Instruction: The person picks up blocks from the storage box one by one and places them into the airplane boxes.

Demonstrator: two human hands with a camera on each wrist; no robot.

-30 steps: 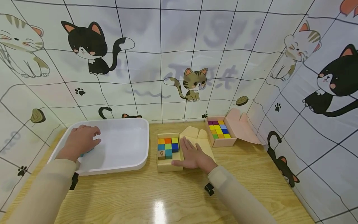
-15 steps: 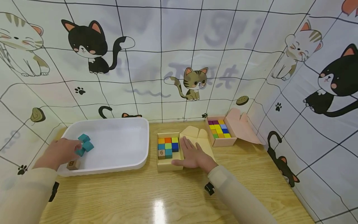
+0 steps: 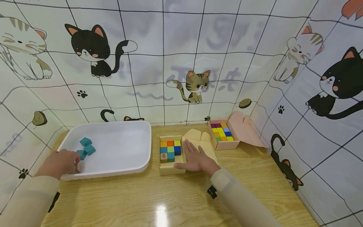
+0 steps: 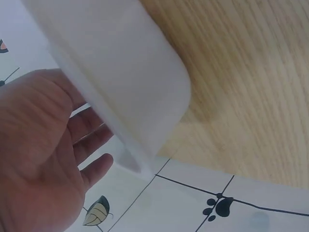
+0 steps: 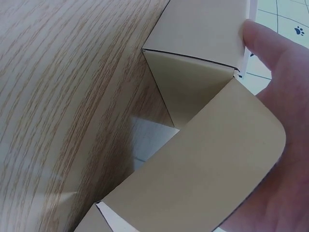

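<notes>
In the head view my left hand (image 3: 60, 162) reaches into the near left corner of the white tray (image 3: 122, 168). Its fingers close over a wooden block (image 3: 76, 169), mostly covered by them. The left wrist view shows the palm, with fingertips behind the tray wall. Several teal blocks (image 3: 89, 149) lie loose beside that hand. My right hand (image 3: 197, 157) rests, fingers straight, on the opened lid of a pale yellow box (image 3: 173, 170), its thumb at the box's near rim. Rows of coloured blocks (image 3: 170, 151) fill much of that box, with a wooden block marked 6 (image 3: 164, 157) among them.
A pink box (image 3: 227, 145) holding several coloured blocks stands farther back to the right, its lid (image 3: 248, 134) folded open. Cat-patterned sheeting (image 3: 158, 63) encloses the wooden table (image 3: 136, 201) at the back and sides.
My left hand has drawn left and toward me within the tray, uncovering the teal blocks, then come down over the wooden block. My right hand stays in place.
</notes>
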